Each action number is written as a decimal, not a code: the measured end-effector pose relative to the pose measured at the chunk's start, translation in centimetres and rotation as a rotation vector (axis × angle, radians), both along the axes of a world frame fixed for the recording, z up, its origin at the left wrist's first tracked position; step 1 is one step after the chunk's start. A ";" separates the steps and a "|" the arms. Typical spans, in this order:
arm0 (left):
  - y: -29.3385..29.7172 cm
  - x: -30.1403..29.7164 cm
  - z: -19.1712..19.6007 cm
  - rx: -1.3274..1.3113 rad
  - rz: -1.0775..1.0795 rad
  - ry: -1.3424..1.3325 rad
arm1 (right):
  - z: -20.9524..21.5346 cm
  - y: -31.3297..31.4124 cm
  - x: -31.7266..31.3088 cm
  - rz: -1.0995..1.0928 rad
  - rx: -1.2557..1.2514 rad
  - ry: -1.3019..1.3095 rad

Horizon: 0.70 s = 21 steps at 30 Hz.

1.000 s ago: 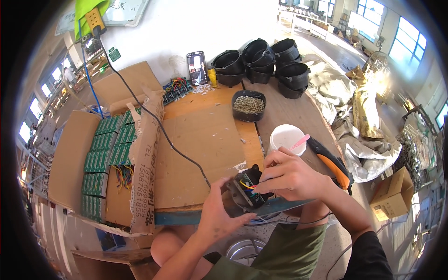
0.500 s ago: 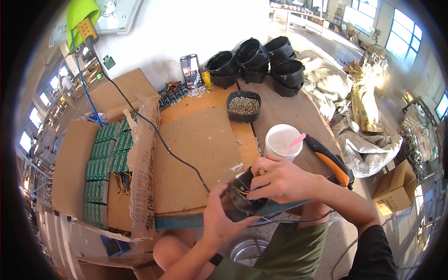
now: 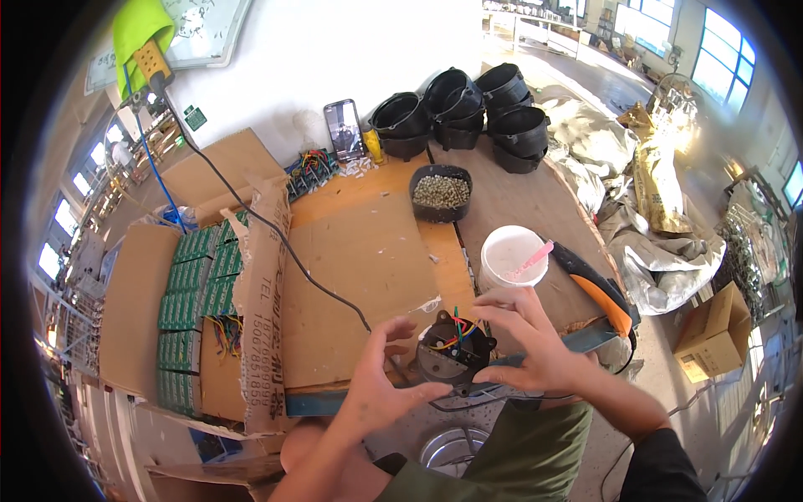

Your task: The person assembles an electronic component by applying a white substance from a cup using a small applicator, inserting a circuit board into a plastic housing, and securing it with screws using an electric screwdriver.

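A round black plastic housing with coloured wires inside sits tilted at the front edge of the table, its open face toward me. My left hand curves round its left side, thumb along the lower rim. From the right, my right hand cups it loosely, the thumb tip at the lower rim and the fingers arched over the top. The hidden fingertips do not show. A dark cable runs across the table toward my left hand.
Beyond the hands stand a white tub with a pink stick, an orange-black power tool and a black bowl of small beads. Stacked black pots and a phone are behind. A carton with green boxes stands left.
My right hand has drawn back from inside the housing and now spreads round its right side. The housing has turned, so more of its open face and wires shows.
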State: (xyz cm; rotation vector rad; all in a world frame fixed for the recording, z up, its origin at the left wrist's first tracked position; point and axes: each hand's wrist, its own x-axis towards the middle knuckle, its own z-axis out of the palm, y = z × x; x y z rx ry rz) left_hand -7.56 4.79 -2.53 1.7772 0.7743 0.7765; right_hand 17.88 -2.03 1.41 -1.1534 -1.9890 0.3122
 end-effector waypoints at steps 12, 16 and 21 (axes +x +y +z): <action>3.1 -1.3 -0.6 -0.134 -0.317 -0.058 | -3.6 -3.9 -1.9 -0.407 -0.066 0.268; 3.2 -0.7 -0.4 -0.101 -0.336 -0.038 | -1.3 -4.4 -1.0 -0.466 -0.147 0.171; 3.2 0.1 -0.1 -0.233 -0.301 -0.063 | -3.5 -4.4 -4.5 -0.334 -0.220 0.123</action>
